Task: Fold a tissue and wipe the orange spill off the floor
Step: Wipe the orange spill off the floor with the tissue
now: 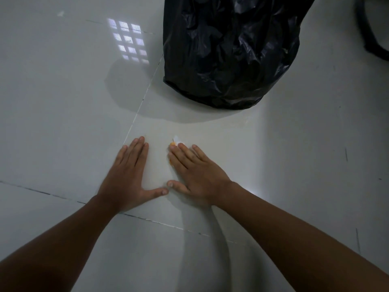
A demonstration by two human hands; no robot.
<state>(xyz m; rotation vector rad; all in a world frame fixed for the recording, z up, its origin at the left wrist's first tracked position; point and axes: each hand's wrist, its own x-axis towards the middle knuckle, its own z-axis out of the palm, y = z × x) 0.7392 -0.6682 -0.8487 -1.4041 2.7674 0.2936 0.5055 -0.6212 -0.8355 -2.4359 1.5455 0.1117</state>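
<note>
My right hand (194, 171) lies flat on the pale tiled floor (63, 123), fingers spread, pressing down on a white tissue (177, 140). Only a small corner of the tissue sticks out past my fingertips; the rest is hidden under my palm. Orange stain (172, 146) shows at the tissue's edge by my index finger. My left hand (128, 175) rests flat on the bare tile just to the left, fingers together, thumb out toward my right thumb, holding nothing.
A black plastic rubbish bag (229, 49) stands on the floor straight ahead of my hands. A dark curved object (370, 28) sits at the top right corner. Tile joints run diagonally past my left hand.
</note>
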